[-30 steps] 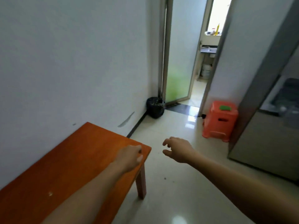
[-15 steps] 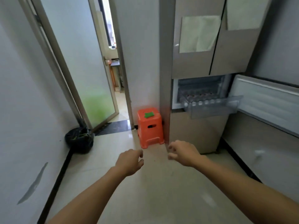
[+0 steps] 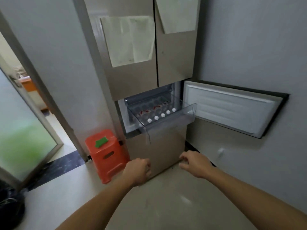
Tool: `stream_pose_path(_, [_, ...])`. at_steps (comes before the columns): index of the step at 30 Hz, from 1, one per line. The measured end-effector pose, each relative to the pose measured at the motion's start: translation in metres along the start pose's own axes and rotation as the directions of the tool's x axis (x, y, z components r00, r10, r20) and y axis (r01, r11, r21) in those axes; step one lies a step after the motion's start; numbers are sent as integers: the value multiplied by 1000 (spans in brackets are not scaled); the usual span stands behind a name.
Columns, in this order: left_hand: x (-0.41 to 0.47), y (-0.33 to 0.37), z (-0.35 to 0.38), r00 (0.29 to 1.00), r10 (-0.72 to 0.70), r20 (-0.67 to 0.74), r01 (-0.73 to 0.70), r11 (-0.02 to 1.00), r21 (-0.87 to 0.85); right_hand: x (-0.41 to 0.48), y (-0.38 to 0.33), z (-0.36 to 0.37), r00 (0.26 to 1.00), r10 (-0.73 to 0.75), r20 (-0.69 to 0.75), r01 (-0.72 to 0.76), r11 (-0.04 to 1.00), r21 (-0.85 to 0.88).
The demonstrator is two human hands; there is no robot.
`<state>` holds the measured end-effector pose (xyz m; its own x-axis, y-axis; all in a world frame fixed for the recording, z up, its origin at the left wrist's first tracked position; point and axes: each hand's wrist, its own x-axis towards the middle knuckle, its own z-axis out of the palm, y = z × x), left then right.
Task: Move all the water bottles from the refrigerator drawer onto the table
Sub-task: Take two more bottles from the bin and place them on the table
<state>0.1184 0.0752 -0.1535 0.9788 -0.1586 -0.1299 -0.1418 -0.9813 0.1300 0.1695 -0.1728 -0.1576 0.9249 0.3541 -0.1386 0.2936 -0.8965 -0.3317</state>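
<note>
Inside clear drawer: water bottles, white-capped, lying flat.

An orange plastic stool stood on the pale tiled floor just beside the left lower corner of the appliance, and a small green object lay flat on its seat. Two pale sheets of paper were fixed to the upper doors, one on each door, while a grey wall ran along the right side. To the left, a frosted glass door with a metal frame stood ajar, a dark threshold strip lay at its foot, and a black bag sat at the lower left edge.
</note>
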Motion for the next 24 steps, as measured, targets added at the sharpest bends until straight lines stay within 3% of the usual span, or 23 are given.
stream_pose_path(11, [198, 1, -27, 995, -77, -57, 71, 992, -100, 200, 86, -70, 999, -28, -24, 31, 992, 124])
stream_pose_path(19, [276, -46, -26, 986, -154, -60, 143, 976, -162, 333, 67, -77, 989, -145, 30, 135, 966, 221])
stream_pose_path(24, [336, -83, -17, 973, -222, -67, 203, 956, -209, 424, 52, -60, 984, -113, 141, 71, 960, 271])
